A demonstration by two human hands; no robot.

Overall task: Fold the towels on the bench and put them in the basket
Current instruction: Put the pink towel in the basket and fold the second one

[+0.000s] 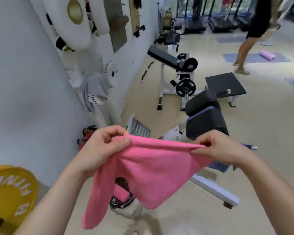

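Observation:
A pink towel (148, 172) hangs in the air in front of me, stretched by its top edge. My left hand (105, 143) pinches the towel's left corner and my right hand (217, 146) pinches its right corner. Below the towel, on the floor, stands a dark basket (120, 200) with a folded pink towel (120, 192) inside, partly hidden by the hanging cloth. The padded black bench (205, 119) stretches away behind the towel, with a blue towel (200, 112) lying across it.
A yellow weight plate (8, 189) leans at the lower left. The wall (24, 82) on the left holds white pads and a grey cloth (93, 89). Another bench machine (175, 73) stands further back. A person (255, 31) walks at the top right.

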